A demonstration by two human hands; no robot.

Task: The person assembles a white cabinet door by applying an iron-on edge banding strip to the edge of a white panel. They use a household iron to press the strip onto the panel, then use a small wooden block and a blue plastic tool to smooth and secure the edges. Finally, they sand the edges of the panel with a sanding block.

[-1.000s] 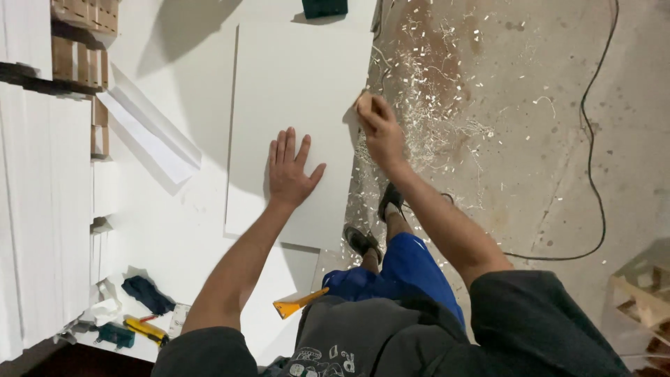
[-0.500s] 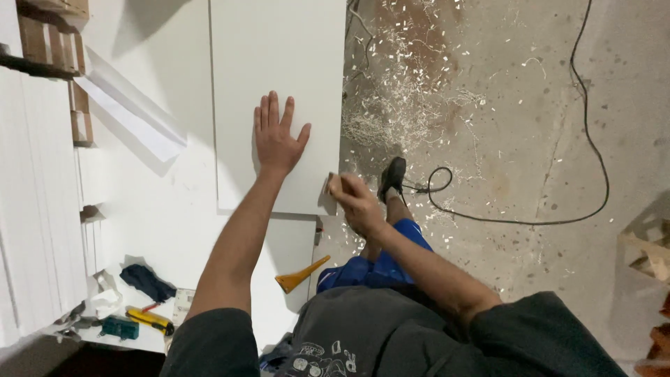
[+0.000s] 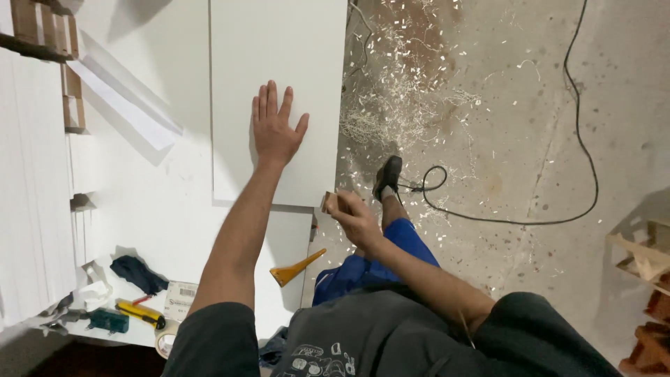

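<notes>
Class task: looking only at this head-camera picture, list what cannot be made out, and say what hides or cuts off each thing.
- Small block in the right hand, head view: fingers cover most of it; its kind is unclear.
- White panel under the left hand: far end cut off by the top edge.
- Black cable: runs out at the top edge.
- Wooden frame: cut off by the right edge.

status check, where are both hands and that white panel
Left hand flat on white panel. Right hand grips small block at panel's near corner. Orange scraper nearby.

Left arm extended forward, left hand (image 3: 276, 129) flat, palm down, fingers spread. Right arm bent at the elbow, right hand (image 3: 354, 218) curled closed in a grip, held lower, nearer the body.
</notes>
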